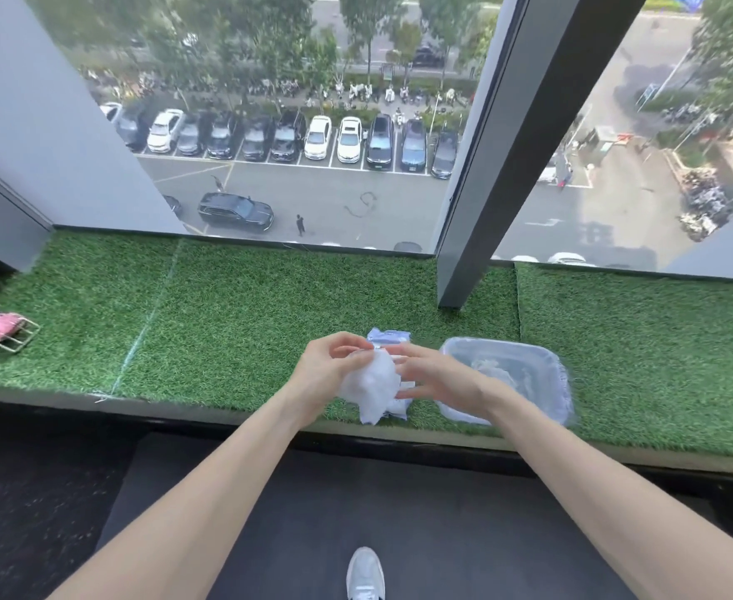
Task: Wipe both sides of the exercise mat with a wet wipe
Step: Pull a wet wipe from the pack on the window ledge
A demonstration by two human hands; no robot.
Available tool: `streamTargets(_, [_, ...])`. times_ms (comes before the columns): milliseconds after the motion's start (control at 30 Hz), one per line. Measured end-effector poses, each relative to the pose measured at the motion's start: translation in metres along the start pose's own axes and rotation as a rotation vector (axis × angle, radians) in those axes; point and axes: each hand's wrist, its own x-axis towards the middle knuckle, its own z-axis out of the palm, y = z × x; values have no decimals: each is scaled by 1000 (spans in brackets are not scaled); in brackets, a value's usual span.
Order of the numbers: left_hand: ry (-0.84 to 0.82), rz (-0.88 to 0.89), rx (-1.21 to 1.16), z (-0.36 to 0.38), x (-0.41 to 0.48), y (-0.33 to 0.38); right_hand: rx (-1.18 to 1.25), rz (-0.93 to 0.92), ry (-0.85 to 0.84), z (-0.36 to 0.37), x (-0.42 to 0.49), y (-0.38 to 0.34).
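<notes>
A crumpled white wet wipe (371,385) hangs between my two hands over the grass-covered window ledge. My left hand (330,368) pinches its top edge. My right hand (432,378) holds its right side with curled fingers. Beneath the hands lies a pale blue wipe packet (388,336), mostly hidden by them. The dark exercise mat (399,513) lies on the floor below the ledge, under my forearms, with my grey shoe (364,573) on it.
A clear plastic tub (546,352) with used wipes sits on the green turf ledge (226,331), right of my hands. A pink-handled item (3,326) lies at the far left. A dark window post (477,236) rises behind the tub.
</notes>
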Motion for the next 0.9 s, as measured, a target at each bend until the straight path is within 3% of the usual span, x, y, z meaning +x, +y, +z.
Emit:
streamTargets(100, [-48,23,-48,-7,-51,35,115,92,-42,28,-50,-30])
streamTargets(300, [-49,70,-57,-16,-177,90,24,-255,319,114,-167,-85])
streamTargets(367, [-70,65,-59,-18,-225,103,-69,-315,356,146,-213,-96])
streamTargets(533, [-420,-166,-193,-13,-328,123,-162,-405,328,207,-314,-100])
streamTargets(600, [-480,-143,-188,-6,-356,123,-183,-399,333,223,-343,-94])
streamTargets(900, [-229,-22,-289,35,-431,99,-233,-288,485,255,-418,-49])
